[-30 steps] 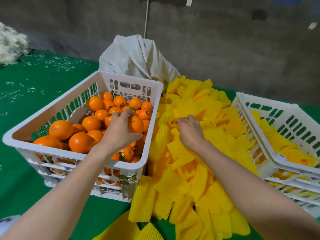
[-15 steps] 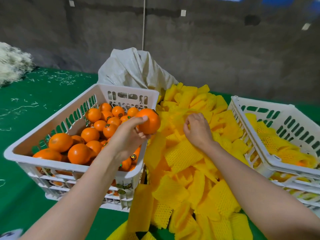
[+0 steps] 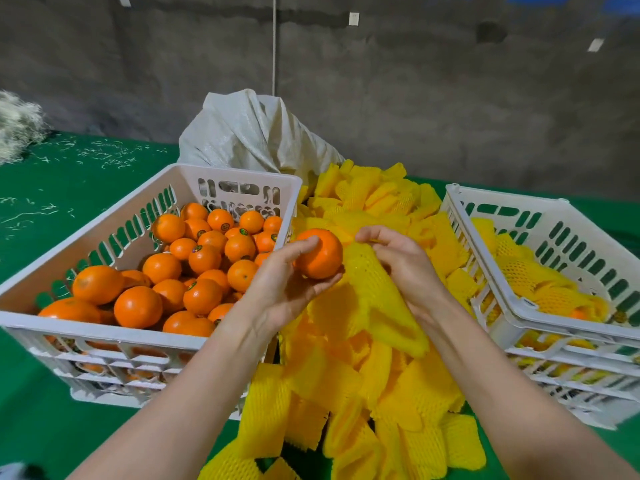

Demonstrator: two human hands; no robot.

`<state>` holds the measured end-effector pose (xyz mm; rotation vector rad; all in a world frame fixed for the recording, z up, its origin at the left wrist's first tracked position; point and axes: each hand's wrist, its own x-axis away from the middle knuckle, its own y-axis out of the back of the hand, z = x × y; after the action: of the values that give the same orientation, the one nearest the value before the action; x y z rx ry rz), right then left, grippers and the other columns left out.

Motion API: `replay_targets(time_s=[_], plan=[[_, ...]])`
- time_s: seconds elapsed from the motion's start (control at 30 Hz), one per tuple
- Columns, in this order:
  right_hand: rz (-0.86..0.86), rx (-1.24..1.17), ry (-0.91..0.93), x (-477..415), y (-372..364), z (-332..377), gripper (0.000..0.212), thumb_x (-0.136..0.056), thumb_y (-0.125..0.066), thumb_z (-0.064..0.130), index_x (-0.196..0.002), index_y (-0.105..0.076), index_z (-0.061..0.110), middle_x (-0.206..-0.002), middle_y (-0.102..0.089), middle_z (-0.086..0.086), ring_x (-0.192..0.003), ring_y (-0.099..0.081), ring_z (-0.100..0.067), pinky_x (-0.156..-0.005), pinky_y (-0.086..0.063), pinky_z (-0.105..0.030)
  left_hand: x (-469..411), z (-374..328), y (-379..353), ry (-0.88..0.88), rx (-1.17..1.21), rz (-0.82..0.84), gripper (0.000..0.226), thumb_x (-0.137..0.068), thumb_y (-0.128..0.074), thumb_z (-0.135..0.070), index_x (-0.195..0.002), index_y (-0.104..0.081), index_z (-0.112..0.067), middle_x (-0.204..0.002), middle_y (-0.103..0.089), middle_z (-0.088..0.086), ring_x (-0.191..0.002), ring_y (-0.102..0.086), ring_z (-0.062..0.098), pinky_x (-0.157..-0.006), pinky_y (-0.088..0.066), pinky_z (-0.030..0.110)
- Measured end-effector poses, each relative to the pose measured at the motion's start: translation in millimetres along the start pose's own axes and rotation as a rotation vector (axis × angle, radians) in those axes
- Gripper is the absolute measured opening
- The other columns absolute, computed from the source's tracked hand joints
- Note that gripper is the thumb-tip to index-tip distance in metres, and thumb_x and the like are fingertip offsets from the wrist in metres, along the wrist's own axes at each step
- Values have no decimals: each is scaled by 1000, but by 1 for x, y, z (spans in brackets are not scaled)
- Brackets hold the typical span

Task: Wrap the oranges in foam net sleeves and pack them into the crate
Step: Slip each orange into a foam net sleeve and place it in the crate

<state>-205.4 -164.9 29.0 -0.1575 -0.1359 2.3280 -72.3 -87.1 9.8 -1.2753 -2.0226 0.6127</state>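
My left hand [image 3: 282,282] grips one orange [image 3: 320,254] above the pile of yellow foam net sleeves [image 3: 349,393], just right of the left crate's rim. My right hand [image 3: 401,261] pinches the top edge of a yellow foam net sleeve [image 3: 377,299], which hangs down right beside the orange. The white crate on the left [image 3: 86,330] is full of bare oranges [image 3: 138,306]. The white crate on the right [image 3: 554,327] holds several oranges wrapped in yellow sleeves [image 3: 540,285].
A grey-white woven sack [image 3: 252,133] stands behind the sleeve pile. The surface is green cloth [image 3: 52,188] with white scraps, and a white fibre heap [image 3: 17,123] lies at the far left. A dark wall closes off the back.
My left hand lifted an orange out of the left crate and carried it right over the pile. My right hand picked a sleeve off the pile and raised it beside the orange.
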Motion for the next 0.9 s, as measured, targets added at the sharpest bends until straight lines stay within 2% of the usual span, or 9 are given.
replay_targets(time_s=[0.13, 0.23, 0.3, 0.4, 0.5, 0.6, 0.67, 0.77, 0.9], plan=[[-65, 64, -2, 1, 1, 0, 36, -89, -32, -15, -79, -55, 12, -52, -55, 0, -40, -47, -5, -40, -39, -16, -10, 25, -12, -22, 5, -19, 15, -88, -60, -14, -102, -60, -8, -101, -66, 14, -89, -64, 27, -74, -56, 41], [-154, 52, -17, -5, 14, 7, 37, -89, -30, -15, -78, -52, 12, -44, -55, 8, -36, -47, 0, -38, -38, -13, -20, 34, -17, -60, 77, -69, 30, -88, -62, -17, -117, -56, -11, -114, -62, 14, -95, -64, 28, -71, -59, 43], [-131, -4, -96, -5, 20, 10, 36, -91, -29, -13, -77, -52, 12, -42, -55, 7, -34, -48, -1, -37, -39, -13, -26, 38, -21, -93, 69, -95, 27, -89, -61, -18, -115, -55, -19, -112, -60, 10, -91, -63, 25, -63, -58, 35], [-28, 3, -157, 0, 16, 1, 35, -91, -29, -13, -76, -51, 10, -42, -56, 5, -35, -49, -1, -38, -39, -13, -31, 45, -28, -88, 134, -78, 29, -92, -57, -17, -120, -52, -22, -107, -61, 11, -90, -62, 25, -75, -52, 38], [-68, 240, 5, 2, 14, -15, 36, -85, -33, -19, -74, -53, 9, -50, -54, 5, -39, -43, 3, -43, -34, -13, -31, 54, -29, -102, 143, -52, 36, -92, -56, -13, -126, -49, -22, -110, -64, 16, -93, -65, 28, -79, -54, 41], [-214, 428, 231, -1, 20, -22, 37, -81, -36, -23, -81, -56, 8, -67, -53, 3, -46, -45, 4, -50, -32, -11, -27, 62, -28, -148, 80, -59, 33, -88, -60, -12, -115, -55, -30, -106, -65, 14, -83, -69, 25, -65, -57, 34], [-285, 471, 311, -2, 24, -25, 36, -79, -37, -23, -83, -55, 8, -71, -53, 5, -51, -47, 5, -52, -34, -10, -25, 68, -27, -186, 10, -45, 32, -89, -60, -15, -111, -56, -37, -109, -64, 12, -82, -70, 23, -61, -56, 33], [-360, 481, 364, -1, 25, -31, 33, -78, -40, -21, -81, -53, 10, -68, -51, 5, -50, -44, 1, -51, -32, -12, -22, 73, -26, -212, -61, 43, 30, -91, -57, -27, -117, -56, -42, -119, -63, 9, -99, -68, 24, -71, -55, 36], [-421, 460, 387, -2, 27, -32, 32, -79, -40, -21, -82, -51, 8, -68, -48, 4, -51, -42, 2, -51, -31, -13, -16, 72, -21, -231, -120, 183, 59, -70, -77, -31, -124, -53, -35, -106, -68, 2, -82, -69, 14, -60, -53, 25]])
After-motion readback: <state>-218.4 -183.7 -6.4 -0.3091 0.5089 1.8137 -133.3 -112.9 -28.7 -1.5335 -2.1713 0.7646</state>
